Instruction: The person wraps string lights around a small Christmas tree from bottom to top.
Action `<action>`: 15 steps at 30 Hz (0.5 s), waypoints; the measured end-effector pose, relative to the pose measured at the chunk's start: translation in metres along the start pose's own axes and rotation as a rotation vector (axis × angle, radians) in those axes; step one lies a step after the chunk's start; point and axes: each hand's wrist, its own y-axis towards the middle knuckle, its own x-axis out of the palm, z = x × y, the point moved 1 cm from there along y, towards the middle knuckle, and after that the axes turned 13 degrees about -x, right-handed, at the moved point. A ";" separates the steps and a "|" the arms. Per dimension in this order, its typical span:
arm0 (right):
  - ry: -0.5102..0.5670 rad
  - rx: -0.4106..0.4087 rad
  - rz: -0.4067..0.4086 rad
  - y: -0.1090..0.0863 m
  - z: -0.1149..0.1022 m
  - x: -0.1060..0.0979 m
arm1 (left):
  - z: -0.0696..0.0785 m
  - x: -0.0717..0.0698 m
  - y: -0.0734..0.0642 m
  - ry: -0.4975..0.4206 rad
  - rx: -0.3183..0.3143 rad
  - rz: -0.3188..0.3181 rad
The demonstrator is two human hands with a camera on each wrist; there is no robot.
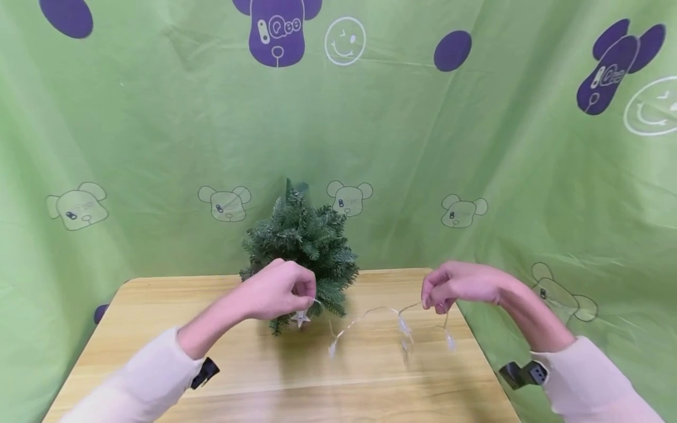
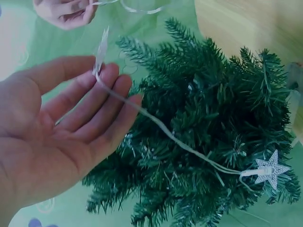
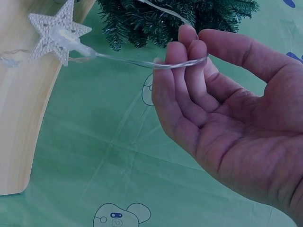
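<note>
A string of clear star-shaped lights stretches between the two hands. My left hand point(image 1: 280, 286) pinches it between thumb and index finger, in front of the small green Christmas tree point(image 1: 307, 235). In the left wrist view a star light point(image 2: 102, 49), seen edge-on, stands at those fingertips, and another star point(image 2: 273, 169) hangs further along the wire. My right hand point(image 1: 462, 283) pinches the string's wire near the table's far right corner, with its fingers curled. A star light point(image 3: 59, 35) dangles from that wire in the right wrist view. Between the hands the string sags, with star lights point(image 1: 404, 326) hanging.
The tree stands near the back edge of a light wooden table point(image 1: 227, 376). A green curtain point(image 1: 402, 147) printed with bear heads and smiley faces surrounds the table behind and at the sides.
</note>
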 end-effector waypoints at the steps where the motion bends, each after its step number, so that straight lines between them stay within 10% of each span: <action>1: 0.002 -0.001 0.000 0.000 0.000 0.000 | 0.001 0.002 0.002 0.005 -0.001 0.025; 15: 0.022 -0.008 -0.007 0.003 0.002 0.002 | -0.002 0.032 0.011 0.192 0.033 0.304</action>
